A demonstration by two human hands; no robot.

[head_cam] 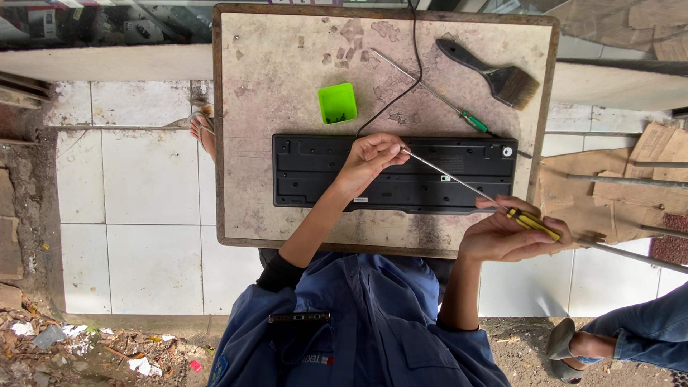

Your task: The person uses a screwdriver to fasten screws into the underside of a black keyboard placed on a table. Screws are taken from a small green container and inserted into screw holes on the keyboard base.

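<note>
The left hand (369, 159) reaches forward, arm stretched across the bench (272, 64), its grip pinched narrow on the tip of a long thin metal screwdriver (459, 180) where the tip meets the black plastic keyboard (315, 172). The right hand (505, 233) sits nearer the body at the bench's near right edge, wrist bent, fingers wrapped around the yellow-and-black striped handle. The keyboard lies face down across the middle of the bench, its ribbed back up, a black cable (412, 64) running away from it. Behind it stand a small square green tray (337, 102), a green-handled screwdriver (437, 97) and a black-handled paintbrush (494, 72). The benchtop is worn, stained and chipped.
</note>
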